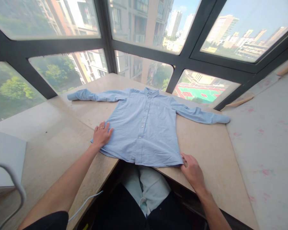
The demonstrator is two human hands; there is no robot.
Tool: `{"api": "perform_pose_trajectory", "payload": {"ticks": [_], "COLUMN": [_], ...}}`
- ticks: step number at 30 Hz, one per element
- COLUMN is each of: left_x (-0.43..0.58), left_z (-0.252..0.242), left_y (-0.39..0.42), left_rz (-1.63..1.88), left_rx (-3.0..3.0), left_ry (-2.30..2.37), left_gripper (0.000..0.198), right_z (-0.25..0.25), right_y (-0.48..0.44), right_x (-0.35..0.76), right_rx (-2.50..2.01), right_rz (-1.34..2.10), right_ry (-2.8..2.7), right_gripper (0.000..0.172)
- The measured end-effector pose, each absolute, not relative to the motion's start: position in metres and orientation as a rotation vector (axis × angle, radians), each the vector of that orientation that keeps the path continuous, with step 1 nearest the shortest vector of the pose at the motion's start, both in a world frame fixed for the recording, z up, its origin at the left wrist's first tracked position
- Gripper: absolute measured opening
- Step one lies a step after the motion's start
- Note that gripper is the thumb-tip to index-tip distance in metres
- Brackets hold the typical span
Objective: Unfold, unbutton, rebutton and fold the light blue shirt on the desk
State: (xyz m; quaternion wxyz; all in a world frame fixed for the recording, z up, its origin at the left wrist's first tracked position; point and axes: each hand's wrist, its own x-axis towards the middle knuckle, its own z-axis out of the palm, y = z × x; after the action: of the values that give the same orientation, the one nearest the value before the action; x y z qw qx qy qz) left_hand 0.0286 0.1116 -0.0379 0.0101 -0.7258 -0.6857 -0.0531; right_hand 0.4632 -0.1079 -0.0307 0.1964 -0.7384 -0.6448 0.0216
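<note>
A light blue button-up shirt lies spread front side up, its collar toward the windows and both sleeves stretched out sideways. Its hem reaches the near edge of the wooden surface. My left hand rests flat on the shirt's lower left side, fingers apart, a ring on one finger. At the lower right corner of the hem, my right hand has its fingers closed on the fabric.
Dark-framed windows rise behind the wooden surface. A white box and a curved grey tube are at the left. A white cable hangs near the front edge. Patterned wallpaper borders the right side.
</note>
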Motion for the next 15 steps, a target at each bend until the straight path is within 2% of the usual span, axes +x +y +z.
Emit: {"api": "perform_pose_trajectory", "payload": {"ticks": [5,11,15], "left_x": [0.033,0.053,0.061], "left_z": [-0.036,-0.033,-0.034], "left_y": [0.110,0.099,0.091], "left_rz": [-0.157,-0.211,-0.233], "left_rx": [-2.228,-2.105,-2.088], "left_ry": [-2.204,-2.342,-2.309], "left_gripper": [0.061,0.062,0.064], "right_z": [-0.019,0.002,-0.005], "right_y": [-0.116,-0.090,-0.060], "right_x": [0.451,0.416,0.386], "right_rx": [-1.792,-1.542,-1.594], "right_rz": [0.067,0.179,0.121], "right_ry": [-2.148,-2.416,-2.450], "right_gripper": [0.060,0.059,0.060]}}
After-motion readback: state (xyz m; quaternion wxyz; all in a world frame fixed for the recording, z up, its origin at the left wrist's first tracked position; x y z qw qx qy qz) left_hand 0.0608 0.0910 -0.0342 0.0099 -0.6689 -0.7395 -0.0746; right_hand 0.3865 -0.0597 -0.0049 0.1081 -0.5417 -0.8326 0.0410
